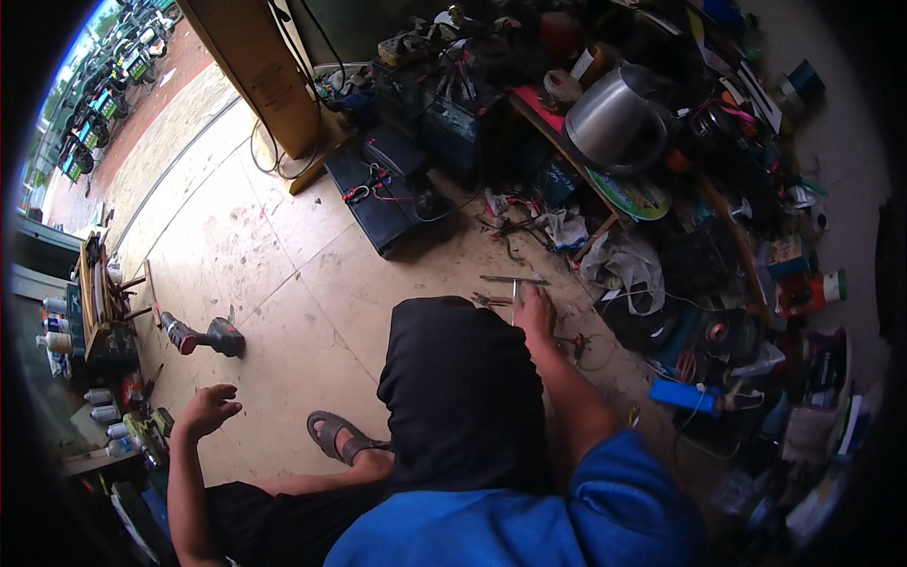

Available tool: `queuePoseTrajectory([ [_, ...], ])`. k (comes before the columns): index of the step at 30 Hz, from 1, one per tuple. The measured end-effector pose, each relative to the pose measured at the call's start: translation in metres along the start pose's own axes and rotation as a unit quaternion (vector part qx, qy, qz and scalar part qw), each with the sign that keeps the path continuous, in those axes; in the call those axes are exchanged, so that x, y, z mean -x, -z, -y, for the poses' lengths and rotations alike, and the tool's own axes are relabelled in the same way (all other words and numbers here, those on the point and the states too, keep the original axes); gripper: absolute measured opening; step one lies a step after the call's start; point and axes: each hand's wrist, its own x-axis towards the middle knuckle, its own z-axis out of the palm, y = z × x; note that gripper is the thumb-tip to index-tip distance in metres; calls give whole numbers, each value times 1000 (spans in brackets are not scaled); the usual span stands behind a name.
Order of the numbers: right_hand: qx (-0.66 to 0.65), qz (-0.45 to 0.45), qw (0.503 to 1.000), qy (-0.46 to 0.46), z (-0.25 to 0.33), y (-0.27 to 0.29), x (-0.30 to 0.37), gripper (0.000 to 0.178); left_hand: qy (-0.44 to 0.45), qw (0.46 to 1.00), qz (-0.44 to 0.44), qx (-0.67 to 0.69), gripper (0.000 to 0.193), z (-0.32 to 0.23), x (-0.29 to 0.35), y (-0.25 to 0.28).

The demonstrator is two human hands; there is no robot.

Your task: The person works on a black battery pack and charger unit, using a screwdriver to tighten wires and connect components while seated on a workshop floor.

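My right hand (537,312) reaches down to the floor beyond my bent knee, its fingers closed around a thin metal rod (516,290); whether this is part of a tool, I cannot make out. A flat grey bar (515,280) lies just past the fingertips, and pliers (491,300) with reddish handles rest to their left. Small red-and-dark pieces (576,342) are on the floor to the right of the wrist. At the left, my left hand (210,410) hovers with fingers loosely bent and apart, holding nothing. Nearest to it is a red-and-black cordless drill (200,335) on the floor.
A black battery case (387,189) with red wires stands ahead. Behind it rises a yellow post (260,80). Cluttered shelves at right hold a steel kettle (619,118); a blue box (685,397) lies below. Spray cans (57,342) and tools line the left side. Scooters are parked outside.
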Motion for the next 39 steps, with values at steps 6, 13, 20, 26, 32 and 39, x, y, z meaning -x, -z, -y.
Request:
queuePoseTrajectory([
  [6,58,-6,997,-49,27,-21,-109,35,15,1000,0,19,51,-18,-3,4],
  [13,92,54,990,-92,4,-45,-139,22,44,999,-7,19,50,-18,-1,8],
  [20,-580,-179,755,-247,8,34,-122,23,51,998,10,26,52,-13,-9,1],
  [26,-746,-321,554,-183,-22,44,-180,30,32,998,35,46,54,-31,-32,1],
  [32,-250,-191,877,-363,-2,51,-223,35,28,999,25,21,53,-24,-26,2],
  [39,-107,-174,978,-46,-8,10,-194,23,42,999,3,20,51,-3,-17,2],
])
